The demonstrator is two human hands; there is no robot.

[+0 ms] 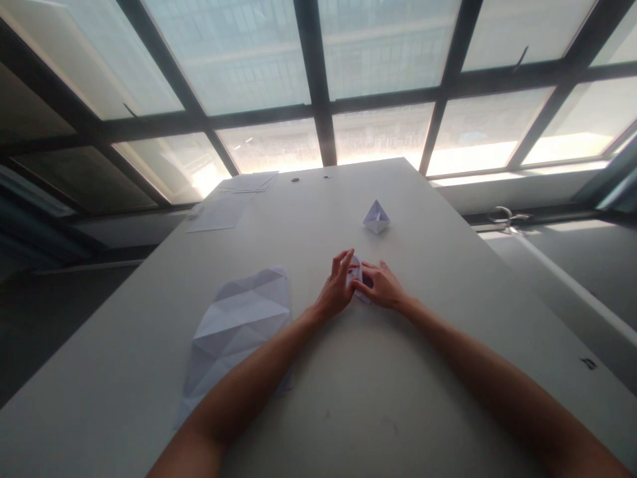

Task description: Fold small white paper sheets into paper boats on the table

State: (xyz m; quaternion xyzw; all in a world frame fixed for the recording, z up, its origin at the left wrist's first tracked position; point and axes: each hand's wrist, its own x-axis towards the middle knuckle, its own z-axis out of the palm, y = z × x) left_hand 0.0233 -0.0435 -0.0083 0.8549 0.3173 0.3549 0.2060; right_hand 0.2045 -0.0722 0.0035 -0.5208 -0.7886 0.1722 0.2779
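Observation:
Both my hands meet over a small piece of folded paper [356, 269] on the white table. My left hand [339, 284] grips its left side, with the fingers bent and raised. From the right, my right hand [381, 285] holds the paper between thumb and fingers. Much of the paper is hidden by my hands. Just beyond them stands a folded paper boat [377, 218] with a pointed peak. To the left, partly under my left forearm, lies a large creased sheet of paper [243, 318].
Flat white sheets [221, 214] lie at the table's far left. Two small round spots, one a dark disc [295, 180], are near the far edge. A small black object [588, 363] lies at the right edge. Large framed windows rise behind the table [318, 226].

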